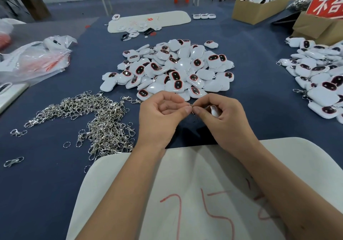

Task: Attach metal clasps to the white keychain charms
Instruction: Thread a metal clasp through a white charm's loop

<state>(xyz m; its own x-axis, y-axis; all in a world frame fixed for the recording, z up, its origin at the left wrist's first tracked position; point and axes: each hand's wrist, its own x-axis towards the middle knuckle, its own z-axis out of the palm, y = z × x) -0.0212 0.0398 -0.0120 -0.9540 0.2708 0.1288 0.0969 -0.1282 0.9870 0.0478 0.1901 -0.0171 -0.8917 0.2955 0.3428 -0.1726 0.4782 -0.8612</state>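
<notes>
Charm (214, 110), white and mostly hidden, sat in the curled fingers of the right hand (225, 118), just above the near tabletop (46, 184). The left hand (161, 118) pinched a small metal clasp (189, 106) ring at its fingertips, touching the right thumb, so charm lay immediately right of that grip. Loose clasps (100, 121) lay heaped to the left, unfinished charms (170, 69) piled just beyond, finished ones (319, 76) far right. Nothing stood between the hands.

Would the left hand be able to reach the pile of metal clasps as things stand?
Probably yes: the clasp pile lies just beside the left hand with nothing between, though it pinches a small ring now.
</notes>
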